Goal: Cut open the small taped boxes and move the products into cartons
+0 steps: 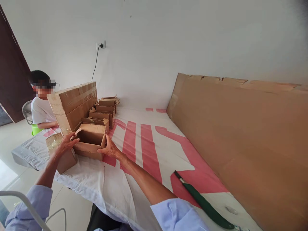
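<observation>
Nearest the camera are two pale blue sleeves, one at the lower left and one at the lower centre, with bare forearms reaching away over a white covering printed with broad pink bands [149, 144]. A dark green strip [204, 205] lies on that covering, near and to the right, well apart from the hands.

Both hands meet at a small open cardboard box [90, 141] at the left of the scene. The left hand [64, 144] lies against the box's left side, fingers spread and curled over the top edge. The right hand [108, 149] presses on the near right corner, fingers apart and laid flat on the cardboard rather than closed around it. So the box sits directly between the two hands, held from either side, its open top facing up and its long axis running left to right. Each hand is about equally close to it.

Just near the left hand is another small carton with clear film [54, 141] at its top. Beyond the held box, a row of similar open boxes [103, 109] runs away toward the wall, beside a large taped carton [72, 104]. A second person in a white shirt [42, 110] sits at the far left. A big cardboard sheet [240, 134] leans along the right.
</observation>
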The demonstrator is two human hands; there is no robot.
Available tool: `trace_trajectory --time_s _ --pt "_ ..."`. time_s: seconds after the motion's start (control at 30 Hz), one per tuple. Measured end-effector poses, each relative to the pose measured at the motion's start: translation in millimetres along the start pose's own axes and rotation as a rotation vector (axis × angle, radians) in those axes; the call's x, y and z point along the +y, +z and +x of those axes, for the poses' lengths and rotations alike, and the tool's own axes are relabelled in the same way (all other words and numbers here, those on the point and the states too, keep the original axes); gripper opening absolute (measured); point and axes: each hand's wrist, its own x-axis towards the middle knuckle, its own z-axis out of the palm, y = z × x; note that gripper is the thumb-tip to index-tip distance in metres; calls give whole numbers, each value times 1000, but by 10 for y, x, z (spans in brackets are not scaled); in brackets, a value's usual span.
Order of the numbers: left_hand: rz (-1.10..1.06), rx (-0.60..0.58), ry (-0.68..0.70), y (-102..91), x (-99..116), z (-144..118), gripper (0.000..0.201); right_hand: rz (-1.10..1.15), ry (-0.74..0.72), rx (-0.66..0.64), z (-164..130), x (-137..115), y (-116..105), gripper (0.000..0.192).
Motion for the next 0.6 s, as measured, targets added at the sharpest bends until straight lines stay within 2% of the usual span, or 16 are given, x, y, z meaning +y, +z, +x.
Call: trace_trajectory --time_s 0.1,0.17,0.27,0.37,0.5,0.6 --pt "118 41 55 71 -85 0 70 6 42 -7 117 -62 104 127" --pt "233 -4 80 87 -135 -23 71 3 31 -3 164 -101 159 129" --pt "401 -67 86 128 -148 -69 61 5 -1 4 169 -113 209 133" --pt "483 -66 112 201 -142 -106 51 -14 -22 -2 94 -54 239 136" --pt "370 -55 143 212 -241 -83 57 -67 -21 9 -66 52 296 142" --pt "210 47 172 57 -366 -15 62 -85 37 16 -157 56 361 141"
